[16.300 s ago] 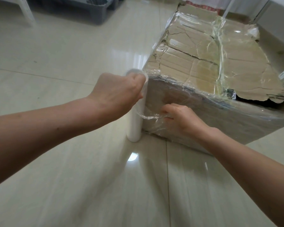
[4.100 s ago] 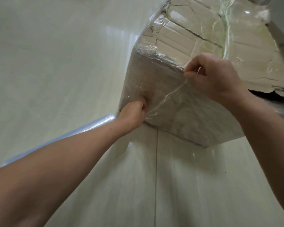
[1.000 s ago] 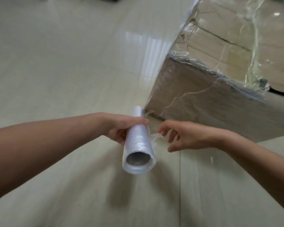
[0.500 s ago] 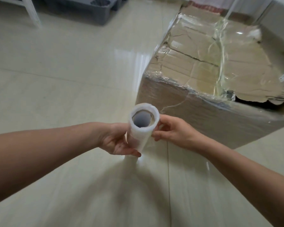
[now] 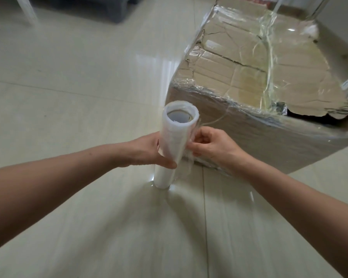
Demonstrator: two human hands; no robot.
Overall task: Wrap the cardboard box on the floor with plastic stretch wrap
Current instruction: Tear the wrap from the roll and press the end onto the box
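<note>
Two hands are on the roll (image 5: 174, 145), which now stands upright with its lower end on the floor (image 5: 68, 97), just beside the near corner of the box (image 5: 259, 93). The left hand (image 5: 149, 150) is closed around the middle of the roll and keeps it steady. The right hand (image 5: 211, 145) pinches the loose edge of film (image 5: 187, 157) at the side of the roll, with thumb and fingers pressed together.

One second ago the roll lay almost level in the left hand, its open end toward the camera, and the right hand was only reaching for the film with spread fingers. Half a second ago the roll was already turned up, but its lower end was not clearly on the floor. Now it is planted, and the film edge is caught. This probably means that a new length of film is about to be pulled off for another pass around the box.

The box sits on the floor as before. It already carries film on its near side and over its torn top, so the task seems well advanced but not finished. A thin thread of film appears to run from the roll's top toward the box side.
</note>
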